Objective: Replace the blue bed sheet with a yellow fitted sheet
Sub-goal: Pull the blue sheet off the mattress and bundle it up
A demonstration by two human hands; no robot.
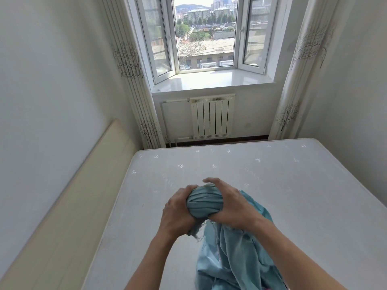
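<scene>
While both hands work above it, the mattress (240, 206) lies bare, a white quilted surface sprinkled with small pale embroidered motifs, filling the lower middle of the head view. Over the near part of the mattress, the left hand (178, 212) and the right hand (228, 208) curl around a tightly bunched ball of the blue bed sheet (204, 203), one hand gripping each side of it; the rest of the sheet hangs loose and crumpled from the ball down to the near edge of the mattress. Along the mattress's left side, a cream headboard (62, 206) stands against the white wall. Beyond the far edge of the mattress, a white ribbed radiator (212, 116) is fixed to the wall below a glossy windowsill (209, 80). Above that, a bay window (206, 34) stands with panes swung open, showing rooftops, trees and apartment blocks outside. Pale curtains printed with bare trees hang on either side, the left curtain (134, 80) reaching down near the mattress's far left corner, the right curtain (303, 70) near its far right corner.
</scene>
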